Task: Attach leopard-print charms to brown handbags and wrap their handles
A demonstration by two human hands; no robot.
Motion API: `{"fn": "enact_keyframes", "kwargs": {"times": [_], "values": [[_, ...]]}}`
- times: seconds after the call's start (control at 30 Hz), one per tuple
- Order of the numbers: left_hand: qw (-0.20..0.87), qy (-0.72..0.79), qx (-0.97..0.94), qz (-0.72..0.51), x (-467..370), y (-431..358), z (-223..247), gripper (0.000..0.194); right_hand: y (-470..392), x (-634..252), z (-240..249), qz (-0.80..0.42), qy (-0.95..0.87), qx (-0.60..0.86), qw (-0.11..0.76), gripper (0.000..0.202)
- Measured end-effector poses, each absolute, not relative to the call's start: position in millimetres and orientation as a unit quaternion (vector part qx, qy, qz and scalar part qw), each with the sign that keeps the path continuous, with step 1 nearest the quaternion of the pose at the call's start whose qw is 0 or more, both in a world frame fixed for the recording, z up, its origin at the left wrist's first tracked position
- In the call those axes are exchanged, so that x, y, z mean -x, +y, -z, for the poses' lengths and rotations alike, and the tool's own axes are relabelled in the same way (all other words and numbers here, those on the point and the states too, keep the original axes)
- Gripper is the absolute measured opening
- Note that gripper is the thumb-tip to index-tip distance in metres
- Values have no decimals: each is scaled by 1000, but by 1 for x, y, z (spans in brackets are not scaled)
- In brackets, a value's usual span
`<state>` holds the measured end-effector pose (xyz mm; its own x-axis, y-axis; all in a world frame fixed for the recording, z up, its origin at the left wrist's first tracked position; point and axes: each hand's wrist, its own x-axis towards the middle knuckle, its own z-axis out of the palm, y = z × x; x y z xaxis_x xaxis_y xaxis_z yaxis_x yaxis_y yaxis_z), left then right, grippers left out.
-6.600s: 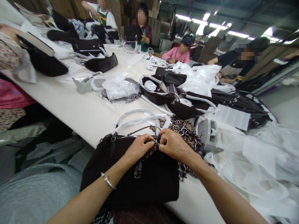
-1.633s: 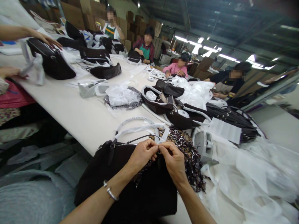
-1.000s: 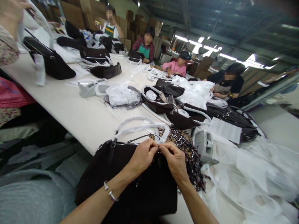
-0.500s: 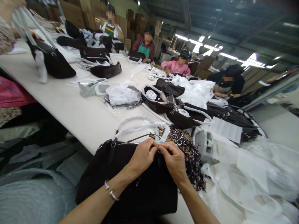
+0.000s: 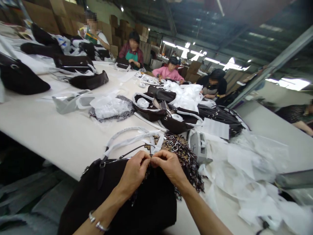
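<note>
A dark brown handbag (image 5: 156,202) stands upright at the table's near edge, its handles (image 5: 123,134) wrapped in white. At its top, beside a handle's base, my left hand (image 5: 135,168) is closed in a pinch. My right hand (image 5: 168,163) pinches right against it, fingertip to fingertip. The small piece between the fingers is hidden. Dark patterned strips hang below my left fingers, over the bag's front. A thin dark cord (image 5: 132,150) arches over the zip towards my fingers. Just right of the bag lies a heap of patterned ribbon-like pieces with metal rings (image 5: 187,160).
Beyond the heap stands a grey tape dispenser (image 5: 197,147); another dispenser (image 5: 70,101) is further left. More dark bags (image 5: 149,112) and a plastic-wrapped bundle (image 5: 110,107) cover the middle. White wrapping sheets (image 5: 242,169) spread rightward. Several people work across the table (image 5: 49,130).
The view has swung right, so everything sits further left in it. Both hands stay pinched together at the bag's top. More of the patterned strips shows below my left hand.
</note>
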<state>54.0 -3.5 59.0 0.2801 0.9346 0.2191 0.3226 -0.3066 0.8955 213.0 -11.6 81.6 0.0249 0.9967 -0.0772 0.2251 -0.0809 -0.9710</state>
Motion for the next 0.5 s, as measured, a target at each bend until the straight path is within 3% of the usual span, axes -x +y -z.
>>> {"fn": "enact_keyframes", "kwargs": {"times": [0.23, 0.4, 0.5], "values": [[377, 447, -723, -368, -56, -2, -52, 17, -19, -217, -79, -285, -652, 561, 423, 7], [368, 460, -724, -360, -60, -6, -54, 19, -21, -218, -79, -253, -653, 563, 439, 7], [358, 469, -729, -346, -61, -8, -54, 19, -19, -218, -72, -295, -631, 571, 436, 5]]}}
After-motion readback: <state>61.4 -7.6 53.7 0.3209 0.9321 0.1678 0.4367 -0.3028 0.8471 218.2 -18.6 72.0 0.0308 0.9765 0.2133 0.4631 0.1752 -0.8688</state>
